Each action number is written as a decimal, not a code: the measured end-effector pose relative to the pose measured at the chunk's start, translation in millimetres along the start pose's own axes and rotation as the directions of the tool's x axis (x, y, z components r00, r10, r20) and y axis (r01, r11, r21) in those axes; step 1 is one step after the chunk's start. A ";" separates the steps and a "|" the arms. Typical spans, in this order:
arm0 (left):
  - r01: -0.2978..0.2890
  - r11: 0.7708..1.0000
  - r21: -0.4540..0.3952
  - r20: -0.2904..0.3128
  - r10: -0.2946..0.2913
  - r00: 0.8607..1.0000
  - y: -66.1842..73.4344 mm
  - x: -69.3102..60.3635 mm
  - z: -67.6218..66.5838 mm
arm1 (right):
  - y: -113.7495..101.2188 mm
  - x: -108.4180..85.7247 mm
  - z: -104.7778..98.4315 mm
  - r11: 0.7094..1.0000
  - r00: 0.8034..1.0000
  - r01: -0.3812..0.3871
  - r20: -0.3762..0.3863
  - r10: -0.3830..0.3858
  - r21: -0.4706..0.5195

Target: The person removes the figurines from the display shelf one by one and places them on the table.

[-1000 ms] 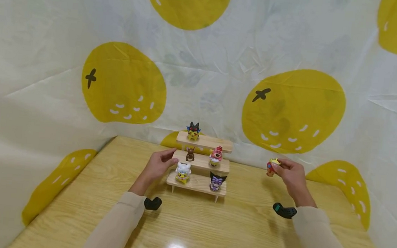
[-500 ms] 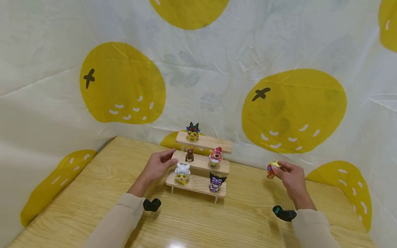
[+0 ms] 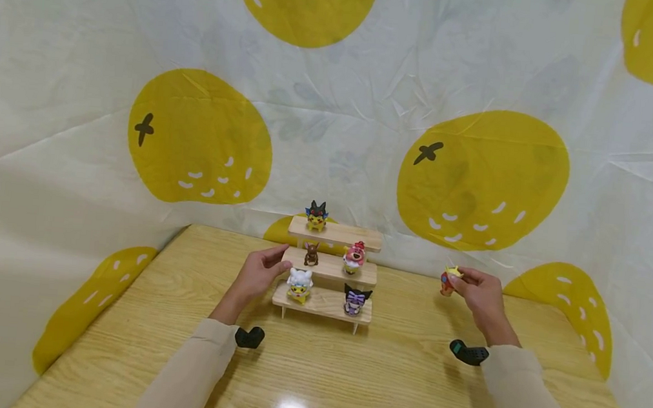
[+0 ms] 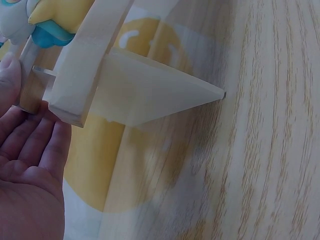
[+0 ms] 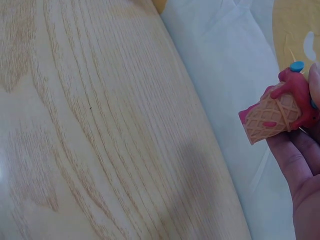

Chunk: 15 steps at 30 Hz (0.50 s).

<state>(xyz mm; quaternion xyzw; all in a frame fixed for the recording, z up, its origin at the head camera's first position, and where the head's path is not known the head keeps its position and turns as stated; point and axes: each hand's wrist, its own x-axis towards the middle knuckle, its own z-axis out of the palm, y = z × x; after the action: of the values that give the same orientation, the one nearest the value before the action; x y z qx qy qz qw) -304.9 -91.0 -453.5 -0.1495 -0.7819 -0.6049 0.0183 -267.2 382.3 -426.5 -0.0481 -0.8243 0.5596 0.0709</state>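
Observation:
My left hand is at the left end of the three-tier wooden display stand. In the left wrist view, thumb and fingers hold the end of its middle board. Over the table on the right, my right hand pinches a small red and yellow figurine. The right wrist view shows its waffle-cone base with red drips and a blue dot; my palm side hides part of it. On the stand are a white-hooded yellow figurine and a purple-black one on the lowest tier.
The middle tier carries a brown figurine and a pink one. A black-hooded yellow figurine stands at the top left. Behind the wooden table hangs a white cloth with yellow fruit prints.
My right hand and the figurine in it have dipped very slightly, and the figurine has turned a little. The left hand stays at the stand, and the figurines there have not moved.

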 end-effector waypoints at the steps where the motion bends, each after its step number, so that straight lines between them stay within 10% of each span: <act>1: 0.001 1.000 0.001 0.001 -0.001 1.000 0.3 0.0 0.2 | 1.0 0.3 -0.3 1.000 1.000 0.002 -0.003 -0.002 0.009; 15: 0.034 0.999 -0.002 -0.003 -0.034 0.999 0.9 -1.0 0.4 | 9.2 0.4 -0.7 1.000 1.000 -0.002 -0.024 0.002 0.016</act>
<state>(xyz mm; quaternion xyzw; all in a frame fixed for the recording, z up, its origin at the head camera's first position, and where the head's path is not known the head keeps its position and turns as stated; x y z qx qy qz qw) -303.6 -90.5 -453.0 -0.1353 -0.7839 -0.6059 0.0089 -267.5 386.4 -434.8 -0.0552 -0.8187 0.5658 0.0806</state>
